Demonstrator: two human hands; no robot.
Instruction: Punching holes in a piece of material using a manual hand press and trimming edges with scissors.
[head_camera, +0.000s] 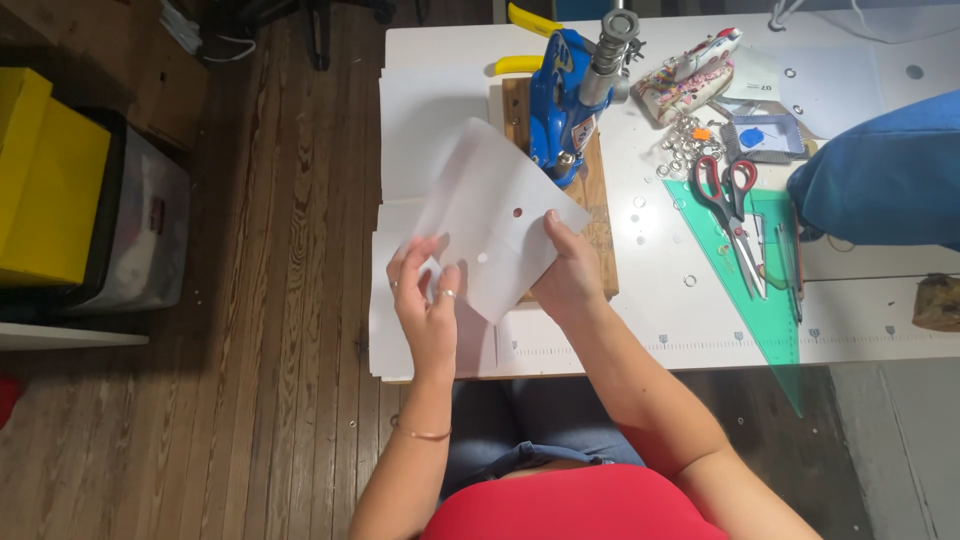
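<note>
Both my hands hold one white sheet of paper (490, 215) with three punched holes, lifted and tilted over the table's left end. My left hand (428, 300) pinches its lower left edge; a ring shows on one finger. My right hand (572, 270) grips the lower right edge. Just behind the sheet a blue hand press (560, 100) with a yellow lever stands on a wooden board (598, 215).
More white sheets (410, 120) lie stacked on the white table (660, 310). To the right lie red-handled scissors (728, 195), a green set square (775, 290), loose metal eyelets (682, 140), a patterned pouch (690, 75) and blue fabric (885, 170). Yellow and grey bins (70, 190) stand on the wooden floor at left.
</note>
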